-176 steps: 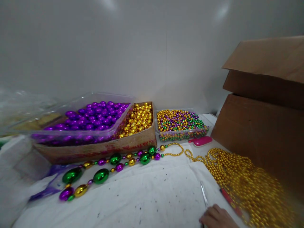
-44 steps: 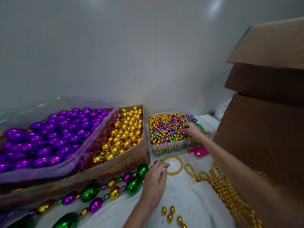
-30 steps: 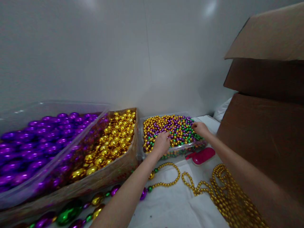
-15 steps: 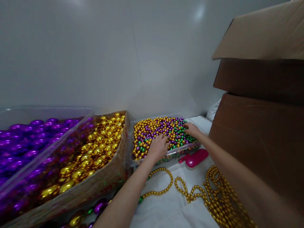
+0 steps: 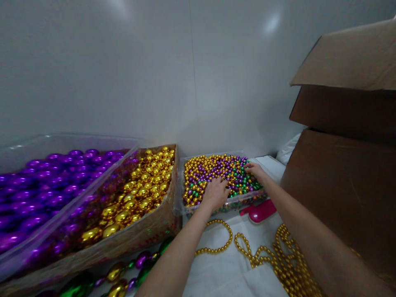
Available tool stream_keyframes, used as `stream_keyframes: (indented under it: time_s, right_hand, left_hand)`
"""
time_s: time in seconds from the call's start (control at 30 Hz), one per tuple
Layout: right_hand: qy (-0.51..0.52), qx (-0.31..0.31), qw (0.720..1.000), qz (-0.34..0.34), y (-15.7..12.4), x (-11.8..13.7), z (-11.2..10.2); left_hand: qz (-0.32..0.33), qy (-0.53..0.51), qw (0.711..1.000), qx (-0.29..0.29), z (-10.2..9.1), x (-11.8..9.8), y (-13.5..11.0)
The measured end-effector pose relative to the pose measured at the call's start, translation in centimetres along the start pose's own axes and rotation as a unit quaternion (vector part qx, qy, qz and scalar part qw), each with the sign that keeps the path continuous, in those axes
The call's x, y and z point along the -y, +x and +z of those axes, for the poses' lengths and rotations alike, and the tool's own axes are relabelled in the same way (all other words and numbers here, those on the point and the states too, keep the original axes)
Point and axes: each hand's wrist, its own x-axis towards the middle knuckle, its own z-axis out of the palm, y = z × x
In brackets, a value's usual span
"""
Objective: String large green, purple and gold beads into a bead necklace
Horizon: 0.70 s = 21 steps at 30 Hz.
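Note:
A clear plastic bin point(image 5: 227, 201) holds many small shiny beads point(image 5: 213, 167) in gold, purple and green. My left hand point(image 5: 217, 190) rests over the front middle of the beads, palm down, fingers apart and tips touching them. At the bin's right side, my right hand point(image 5: 254, 170) reaches over the beads with its fingers stretched out. Neither hand visibly grips anything. Just in front of the bin lies a pink, rounded tool point(image 5: 262, 211) whose kind I cannot make out. Gold bead strands point(image 5: 287, 255) lie on the white surface below my right forearm.
To the left stand a cardboard box of large gold beads point(image 5: 144, 192) and a clear bin of large purple beads point(image 5: 62, 179). A big open carton point(image 5: 337, 177) rises at the right. A multicolored bead string point(image 5: 116, 272) lies in front; a pale wall point(image 5: 148, 82) stands behind.
The view has shifted left, so everything appears further right. Both hands stay over the same bin in nearly the same poses.

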Motion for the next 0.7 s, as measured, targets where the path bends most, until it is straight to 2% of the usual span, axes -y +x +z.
stream_keyframes:
  time_s: [0.13,0.33,0.5,0.7]
  right_hand:
    - [0.177,0.006,0.984,0.032,-0.2,0.5,-1.3]
    - [0.361,0.036,0.929,0.073,-1.0,0.6,-1.3]
    - [0.425,0.057,0.898,0.100,-1.8,0.8,-0.9]
    - [0.438,0.081,0.890,0.098,-2.5,1.2,-0.5]
  left_hand:
    - [-0.002,-0.004,1.000,-0.001,-0.1,0.0,-0.1]
    - [0.001,-0.007,1.000,-0.001,0.0,0.0,-0.1]
    - [0.000,-0.008,1.000,-0.002,0.1,0.1,-0.1]
    - [0.001,-0.012,1.000,-0.005,-0.1,0.0,-0.1]
